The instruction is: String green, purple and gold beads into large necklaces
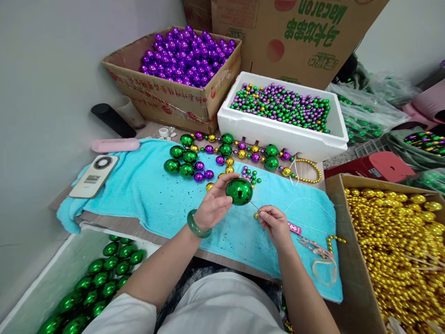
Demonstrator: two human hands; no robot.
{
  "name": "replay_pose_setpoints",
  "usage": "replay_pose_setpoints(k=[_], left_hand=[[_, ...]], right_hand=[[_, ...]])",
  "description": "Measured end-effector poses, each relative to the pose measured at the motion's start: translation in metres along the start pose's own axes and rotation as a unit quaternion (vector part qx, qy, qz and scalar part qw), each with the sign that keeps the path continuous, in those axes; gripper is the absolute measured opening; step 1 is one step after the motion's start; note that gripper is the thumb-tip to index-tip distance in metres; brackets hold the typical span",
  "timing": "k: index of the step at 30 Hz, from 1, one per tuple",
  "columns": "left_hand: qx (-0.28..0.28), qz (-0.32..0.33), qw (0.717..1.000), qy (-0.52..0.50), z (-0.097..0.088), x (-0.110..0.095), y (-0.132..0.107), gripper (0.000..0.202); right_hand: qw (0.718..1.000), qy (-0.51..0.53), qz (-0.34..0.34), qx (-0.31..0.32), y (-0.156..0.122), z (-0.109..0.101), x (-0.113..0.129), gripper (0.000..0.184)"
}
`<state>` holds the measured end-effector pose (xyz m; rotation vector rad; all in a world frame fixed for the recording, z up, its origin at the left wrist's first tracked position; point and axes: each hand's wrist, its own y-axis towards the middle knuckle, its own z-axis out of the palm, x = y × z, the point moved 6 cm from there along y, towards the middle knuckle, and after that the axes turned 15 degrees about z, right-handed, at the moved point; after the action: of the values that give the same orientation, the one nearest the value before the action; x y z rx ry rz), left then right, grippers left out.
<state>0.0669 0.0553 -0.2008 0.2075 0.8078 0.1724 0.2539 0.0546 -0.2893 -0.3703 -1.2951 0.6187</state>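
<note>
My left hand, with a green bangle on its wrist, grips a large shiny green bead above the towel. Pinched in my right hand is a thin needle whose tip meets the bead's lower right side; whether it has entered a hole I cannot tell. A fine white thread loops over the towel to the right. Behind my hands lie loose green beads, purple beads and small mixed beads. A strung bead necklace stretches along the towel's far edge.
A turquoise towel covers the table, with a phone at left and pink-handled scissors at right. Around it stand a carton of purple beads, a white foam box, a carton of gold beads and a bin of green beads.
</note>
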Motion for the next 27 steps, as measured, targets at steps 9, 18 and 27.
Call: replay_pose_setpoints(k=[9, 18, 27], left_hand=[[0.032, -0.029, 0.979, 0.197, -0.026, 0.018, 0.004, 0.043], [0.098, 0.09, 0.8, 0.584, -0.046, 0.046, 0.057, 0.017], [0.178, 0.017, 0.683, 0.709, -0.043, 0.092, 0.091, 0.007]], right_hand=[[0.999, 0.043, -0.007, -0.024, -0.005, 0.003, 0.006, 0.029], [0.993, 0.093, -0.046, -0.061, -0.01, -0.015, 0.01, 0.025], [0.992, 0.097, -0.04, -0.074, -0.015, -0.019, 0.015, 0.028]])
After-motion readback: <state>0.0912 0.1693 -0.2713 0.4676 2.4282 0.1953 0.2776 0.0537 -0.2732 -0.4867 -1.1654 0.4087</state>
